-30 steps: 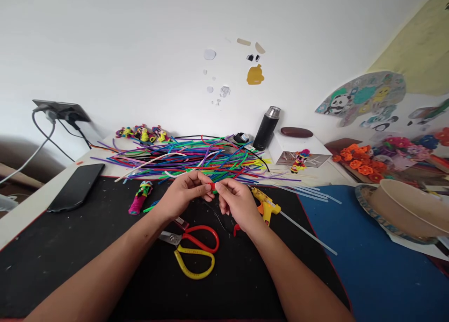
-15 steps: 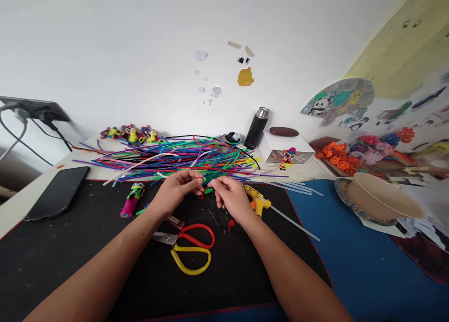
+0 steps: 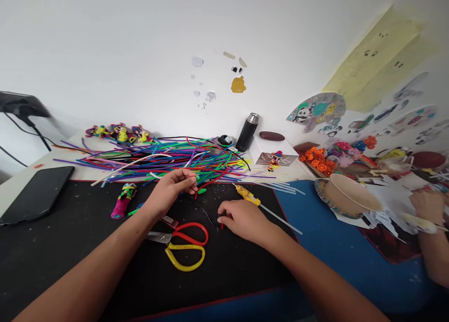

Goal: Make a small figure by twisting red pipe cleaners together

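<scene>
My left hand (image 3: 177, 186) is closed in a pinch over the black mat, holding a small twisted pipe cleaner piece (image 3: 196, 196) in red and green. My right hand (image 3: 242, 219) is down at the mat, thumb and fingers curled round a small red pipe cleaner curl (image 3: 221, 226); its fingertips are partly hidden. Scissors (image 3: 185, 247) with one red and one yellow handle lie below my left hand. Beyond my right hand is a yellow glue gun (image 3: 247, 195) with a long glue stick in it. A pink pipe cleaner figure (image 3: 122, 203) lies left of my left forearm.
Loose coloured pipe cleaners (image 3: 168, 158) spread along the wall. A black flask (image 3: 247, 132) leans beside a white box (image 3: 273, 149). A phone (image 3: 38, 193) lies left, a beige bowl (image 3: 351, 196) right. Another person's hand (image 3: 426, 205) shows at the far right.
My right hand has left my left hand and moved down to the red curl on the mat. My left hand keeps its pinch. The view has turned slightly right.
</scene>
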The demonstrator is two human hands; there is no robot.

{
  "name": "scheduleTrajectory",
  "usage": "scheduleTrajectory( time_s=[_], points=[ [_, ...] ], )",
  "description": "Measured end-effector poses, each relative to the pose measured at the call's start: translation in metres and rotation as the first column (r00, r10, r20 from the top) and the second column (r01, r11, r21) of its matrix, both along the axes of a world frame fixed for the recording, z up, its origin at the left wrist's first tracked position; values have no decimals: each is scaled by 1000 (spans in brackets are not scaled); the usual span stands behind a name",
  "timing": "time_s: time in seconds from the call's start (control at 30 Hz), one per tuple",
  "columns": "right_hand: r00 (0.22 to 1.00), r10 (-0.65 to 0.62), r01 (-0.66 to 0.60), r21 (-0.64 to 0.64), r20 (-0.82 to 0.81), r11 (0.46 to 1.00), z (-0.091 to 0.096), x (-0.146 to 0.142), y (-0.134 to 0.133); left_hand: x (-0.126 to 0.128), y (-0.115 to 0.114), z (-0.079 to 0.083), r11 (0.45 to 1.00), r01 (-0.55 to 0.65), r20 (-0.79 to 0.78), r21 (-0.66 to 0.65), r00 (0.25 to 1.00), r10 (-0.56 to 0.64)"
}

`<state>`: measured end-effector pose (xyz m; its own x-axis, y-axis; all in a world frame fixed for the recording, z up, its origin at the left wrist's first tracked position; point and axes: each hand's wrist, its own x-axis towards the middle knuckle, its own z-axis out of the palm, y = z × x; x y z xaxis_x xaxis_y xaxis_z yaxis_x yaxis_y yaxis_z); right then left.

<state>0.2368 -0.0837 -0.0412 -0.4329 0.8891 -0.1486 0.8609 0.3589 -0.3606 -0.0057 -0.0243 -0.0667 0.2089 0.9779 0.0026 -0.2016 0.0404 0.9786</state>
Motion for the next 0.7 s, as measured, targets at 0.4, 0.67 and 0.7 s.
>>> scheduleTrajectory(
  time_s=[0.4, 0.67, 0.7],
  points=[
    [997, -8, 3, -63, -81, 998, -11, -7, -2, -1, 0, -1, 1000, -12, 36, -25, 999, 13],
    [555, -371, 15, -437, -744, 899, -26, -40, 40, -1, 0, -3, 999, 46, 63, -22, 997, -44],
    [485, -385, 2, -440, -785, 898, -27, -46, 47, -2, 0, -2, 999, 40, 29, -7, 999, -40]
  ],
)
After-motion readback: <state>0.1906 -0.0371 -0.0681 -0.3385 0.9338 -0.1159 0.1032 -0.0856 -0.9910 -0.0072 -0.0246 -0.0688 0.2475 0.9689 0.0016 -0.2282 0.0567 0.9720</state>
